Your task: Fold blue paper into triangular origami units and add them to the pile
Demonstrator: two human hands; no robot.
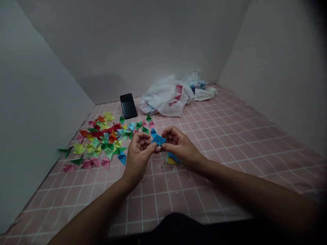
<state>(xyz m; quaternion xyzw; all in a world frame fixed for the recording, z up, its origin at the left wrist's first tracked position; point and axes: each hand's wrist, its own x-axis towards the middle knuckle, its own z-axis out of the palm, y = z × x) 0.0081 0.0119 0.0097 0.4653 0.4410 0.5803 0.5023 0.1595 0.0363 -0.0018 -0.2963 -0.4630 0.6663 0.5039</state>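
Bare forearms (pixel 237 178) angle in from the lower corners toward a folded piece of blue paper (pixel 159 140), held above a pink checked cloth (pixel 237 136). The left hand (pixel 139 154) and right hand (pixel 184 149) each pinch one side between thumb and fingers, a light grip that seems suited to keeping the creases uncrushed and in sight. Blue and yellow paper (pixel 170 160) lies partly hidden below the right hand, likely for easy reach; many-colored folded pieces (pixel 109 147) crowd the left, apparently grouped out of the working middle. A dark phone (pixel 128 106) and white plastic bag (pixel 163 97) sit toward the back wall (pixel 153 41). Room is widest at right; the left wall (pixel 38 119) crowds the outermost pieces.
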